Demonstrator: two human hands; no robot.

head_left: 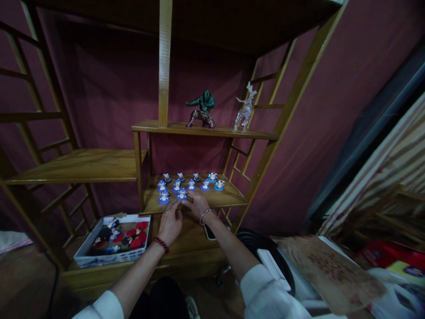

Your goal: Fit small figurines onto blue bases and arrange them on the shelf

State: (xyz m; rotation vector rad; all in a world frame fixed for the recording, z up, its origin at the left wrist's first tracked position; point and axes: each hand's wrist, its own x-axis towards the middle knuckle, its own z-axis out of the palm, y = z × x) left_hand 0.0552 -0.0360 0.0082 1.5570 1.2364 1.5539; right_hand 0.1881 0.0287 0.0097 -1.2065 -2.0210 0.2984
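Note:
A small purple-haired figurine (182, 193) on a round purple base stands at the front of the low wooden shelf. My right hand (198, 205) reaches it from the right, fingers closed at its side and base. From the front left, my left hand (170, 223) has its fingertips together at the same base. Just left of it stands another purple-haired figurine (164, 197). Behind are several more such figurines (191, 184), a row of dark-based figurines (180, 177), and blue-based figurines (219, 185) at the right.
An open box (113, 254) with red and black figurines sits lower left. On the shelf board above (229, 130) stand a green-hooded crouching figure (203, 108) and a clear deer statuette (245, 108). A wooden upright (138, 170) borders the shelf. A phone-like object (210, 232) lies under my right wrist.

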